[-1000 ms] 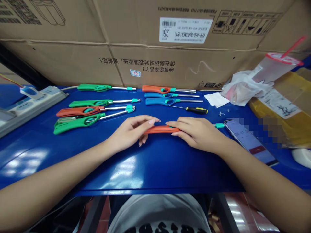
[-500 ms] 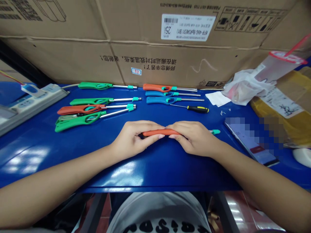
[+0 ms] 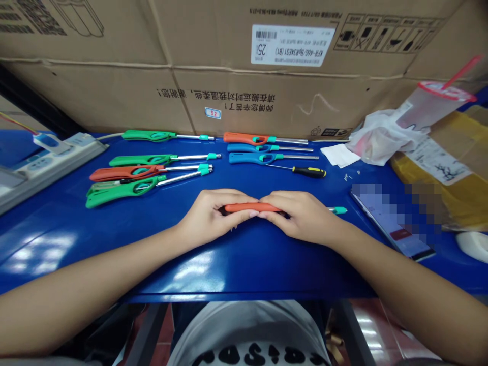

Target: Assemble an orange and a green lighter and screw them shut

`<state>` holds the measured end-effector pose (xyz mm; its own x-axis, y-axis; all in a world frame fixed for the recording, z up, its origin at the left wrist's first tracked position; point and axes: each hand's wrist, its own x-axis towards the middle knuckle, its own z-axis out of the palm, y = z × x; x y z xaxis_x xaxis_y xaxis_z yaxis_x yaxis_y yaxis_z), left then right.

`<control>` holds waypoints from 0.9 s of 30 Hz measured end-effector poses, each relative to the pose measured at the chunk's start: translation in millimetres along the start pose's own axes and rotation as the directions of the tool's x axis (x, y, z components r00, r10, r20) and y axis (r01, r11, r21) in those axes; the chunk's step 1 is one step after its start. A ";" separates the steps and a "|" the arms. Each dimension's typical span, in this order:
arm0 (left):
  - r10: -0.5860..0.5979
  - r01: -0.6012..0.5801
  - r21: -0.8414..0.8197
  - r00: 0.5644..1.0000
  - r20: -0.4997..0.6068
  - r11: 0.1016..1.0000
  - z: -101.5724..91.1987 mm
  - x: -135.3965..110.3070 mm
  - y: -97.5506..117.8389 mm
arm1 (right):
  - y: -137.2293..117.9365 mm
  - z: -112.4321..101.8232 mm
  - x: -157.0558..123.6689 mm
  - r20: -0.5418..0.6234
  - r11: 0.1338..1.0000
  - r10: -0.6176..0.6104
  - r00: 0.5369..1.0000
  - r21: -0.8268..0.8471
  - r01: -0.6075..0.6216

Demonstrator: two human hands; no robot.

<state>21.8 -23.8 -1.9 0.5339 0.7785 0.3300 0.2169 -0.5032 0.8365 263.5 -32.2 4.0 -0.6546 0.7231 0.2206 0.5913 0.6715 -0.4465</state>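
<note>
Both hands grip an orange-red long-nosed lighter (image 3: pixel 249 207) held level just above the blue table (image 3: pixel 183 277). My left hand (image 3: pixel 217 213) pinches its handle end, thumb in front and fingers behind. My right hand (image 3: pixel 297 213) is closed around the other part, and a metal tube with a teal tip (image 3: pixel 338 210) sticks out beyond it. The trigger area is hidden by the fingers. Behind the hands lies a screwdriver (image 3: pixel 309 172) with a black and yellow handle. Left of them rests a green lighter (image 3: pixel 125 192), partly over a pale, uncovered-looking piece.
More lighters lie behind, among them a blue one (image 3: pixel 247 158) and an orange one (image 3: pixel 244 138). A power strip (image 3: pixel 57 157) stands left, a phone (image 3: pixel 389 223) and a cup (image 3: pixel 427 107) right. Tiny white bits (image 3: pixel 348 177) lie near the phone. A cardboard box (image 3: pixel 125 91) closes off the back.
The hands and the orange-red lighter stay almost in place, with the right thumb shifted slightly left. The whole view has moved a little.
</note>
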 end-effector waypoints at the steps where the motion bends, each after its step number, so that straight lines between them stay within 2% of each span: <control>1: -0.013 0.013 0.001 1.000 -0.009 1.000 -1.7 1.0 -2.2 | 2.7 -2.3 -0.4 -0.005 1.000 0.009 1.000 -0.011 -0.009; 4: -0.054 0.053 -0.014 0.997 -0.057 0.998 -8.1 4.7 -8.7 | 13.8 -11.7 -2.2 0.003 0.995 0.017 1.000 -0.100 -0.016; 7: -0.097 0.092 -0.049 0.990 -0.102 0.995 -13.5 7.4 -11.0 | 22.8 -20.3 -4.0 0.024 0.985 -0.026 0.999 -0.167 0.030; 12: -0.164 0.156 -0.110 0.984 -0.068 0.982 -13.7 6.7 -6.6 | 21.8 -22.8 -4.4 0.017 0.970 -0.010 1.000 -0.242 0.014; 16: -0.244 0.225 -0.178 0.966 -0.090 0.958 -11.3 7.5 -9.9 | 23.9 -22.4 -2.7 0.015 0.976 0.083 0.996 -0.205 -0.078; 20: -0.286 0.252 -0.309 0.955 -0.072 0.917 -14.3 11.4 -17.2 | 31.5 -26.3 -1.3 0.073 0.971 0.191 0.979 -0.160 -0.177; 23: -0.312 0.278 -0.374 0.950 -0.031 0.885 -18.1 12.8 -19.3 | 33.6 -26.9 -0.4 0.088 0.981 0.166 0.982 -0.119 -0.155; 27: -0.341 0.302 -0.356 0.939 -0.053 0.884 -22.3 13.4 -20.9 | 33.6 -23.5 0.8 0.064 0.992 0.106 0.992 -0.075 -0.101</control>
<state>6.2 5.6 -5.2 0.3841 0.9221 0.0473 0.0616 -0.0767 0.9952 293.9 -5.2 9.5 -0.6170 0.7782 0.1166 0.6882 0.6055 -0.3998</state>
